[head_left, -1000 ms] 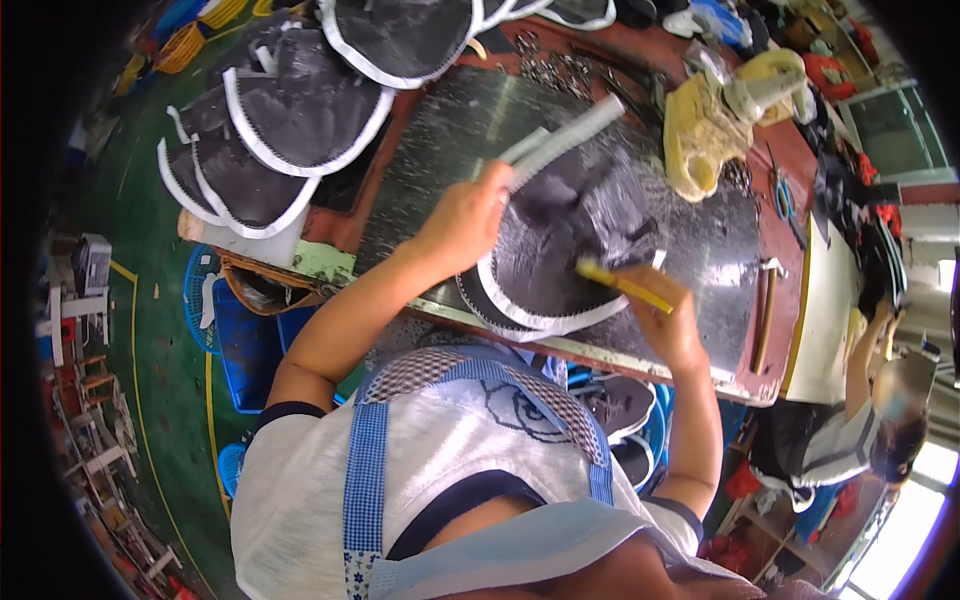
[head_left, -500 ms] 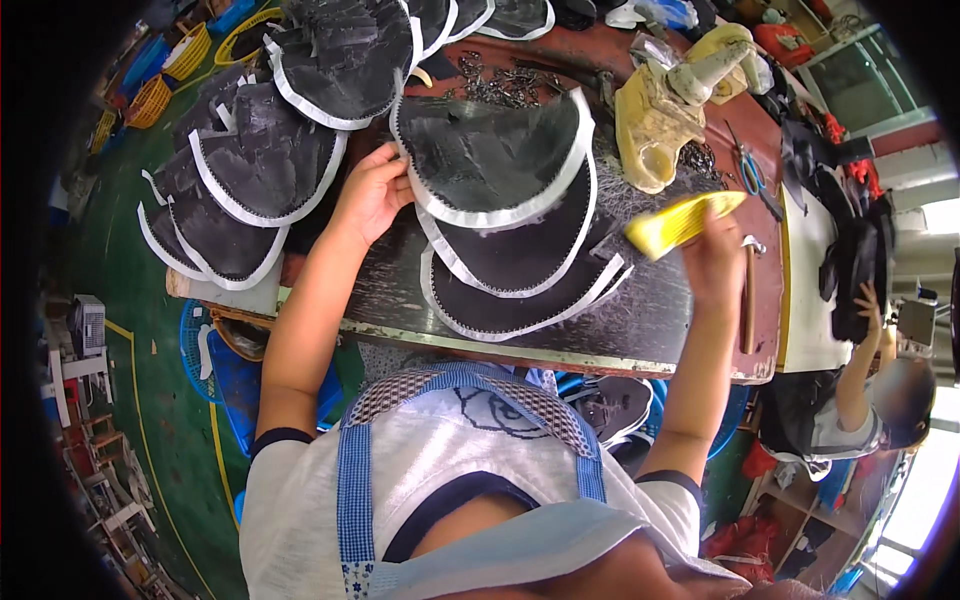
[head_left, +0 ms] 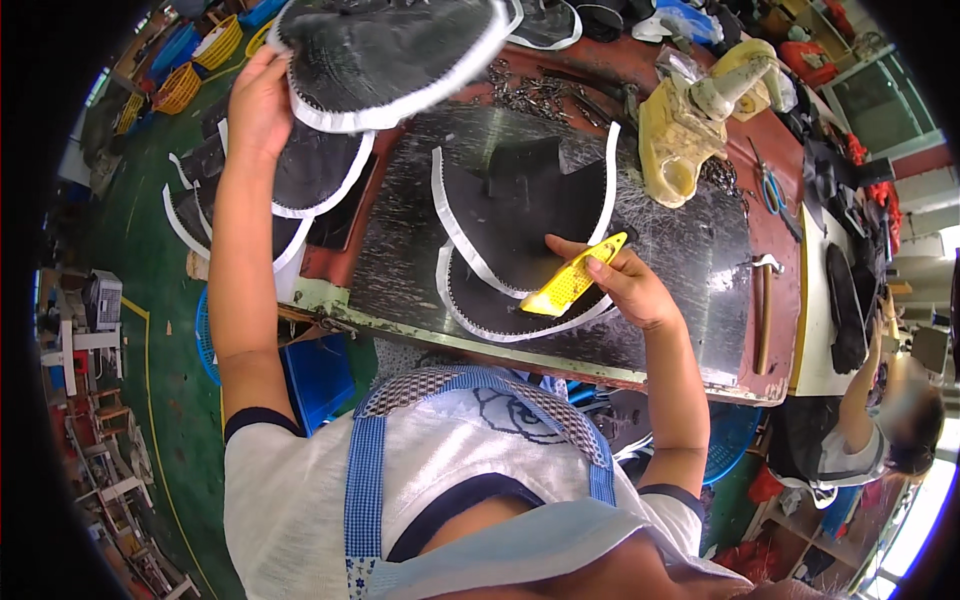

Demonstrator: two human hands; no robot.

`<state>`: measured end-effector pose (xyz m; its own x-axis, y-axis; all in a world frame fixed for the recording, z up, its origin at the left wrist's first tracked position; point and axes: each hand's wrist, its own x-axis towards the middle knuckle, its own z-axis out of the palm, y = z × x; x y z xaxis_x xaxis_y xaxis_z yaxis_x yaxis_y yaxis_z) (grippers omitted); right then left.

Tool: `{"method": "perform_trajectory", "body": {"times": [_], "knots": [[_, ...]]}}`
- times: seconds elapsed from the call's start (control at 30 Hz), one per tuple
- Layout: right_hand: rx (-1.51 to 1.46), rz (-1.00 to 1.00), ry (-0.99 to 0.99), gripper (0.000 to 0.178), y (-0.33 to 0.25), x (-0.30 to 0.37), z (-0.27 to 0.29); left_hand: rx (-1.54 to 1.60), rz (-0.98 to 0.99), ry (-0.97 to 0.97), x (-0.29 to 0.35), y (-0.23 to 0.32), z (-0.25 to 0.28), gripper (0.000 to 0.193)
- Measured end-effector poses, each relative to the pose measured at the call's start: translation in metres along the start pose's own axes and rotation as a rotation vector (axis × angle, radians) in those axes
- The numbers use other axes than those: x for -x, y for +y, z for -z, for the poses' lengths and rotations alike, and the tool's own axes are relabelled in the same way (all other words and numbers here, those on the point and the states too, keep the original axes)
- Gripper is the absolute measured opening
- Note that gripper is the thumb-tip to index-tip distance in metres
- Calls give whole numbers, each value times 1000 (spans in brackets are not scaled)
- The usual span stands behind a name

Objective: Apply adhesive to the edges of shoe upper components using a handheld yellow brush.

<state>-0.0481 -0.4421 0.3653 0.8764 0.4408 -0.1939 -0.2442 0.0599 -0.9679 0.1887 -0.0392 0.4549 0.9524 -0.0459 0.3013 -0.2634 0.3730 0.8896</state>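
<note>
My left hand, raised at the far left, is closed on the edge of a curved black shoe-upper piece with a white stitched rim. That piece is in the air, slightly blurred. In my right hand is a flat yellow tool with a dotted surface; its kind is not clear. The tool is over two more black pieces, an upper one and a lower one, which lie overlapped on the dark work board. My right fingers and the tool partly cover them.
Stacked black pieces lie left of the board. A yellowed metal stand, blue-handled pliers and a hammer are to the right. Dark scraps are at the back. Another person works at the far right.
My left hand has lifted the top piece off the board and carried it up and left. My right hand has brought the yellow tool leftward and down over the remaining pieces.
</note>
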Motion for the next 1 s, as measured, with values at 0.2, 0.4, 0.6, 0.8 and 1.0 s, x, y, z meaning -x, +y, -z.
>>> {"method": "perform_trajectory", "body": {"times": [0.2,0.4,0.6,0.8,1.0], "knots": [[-145,95,79,54,2,2,3,-1435,-521,314,8,-36,45,51],[-376,423,713,31,-12,26,43,-1021,266,-597,55,-139,-128,99],[804,209,1174,36,-29,37,129,-768,304,-502,63,-188,-136,99],[1405,20,1108,36,-30,-38,147,-755,-120,-516,75,-122,-143,32],[1288,49,1133,41,-28,-41,164,-414,-320,-366,69,-68,-149,27]]}}
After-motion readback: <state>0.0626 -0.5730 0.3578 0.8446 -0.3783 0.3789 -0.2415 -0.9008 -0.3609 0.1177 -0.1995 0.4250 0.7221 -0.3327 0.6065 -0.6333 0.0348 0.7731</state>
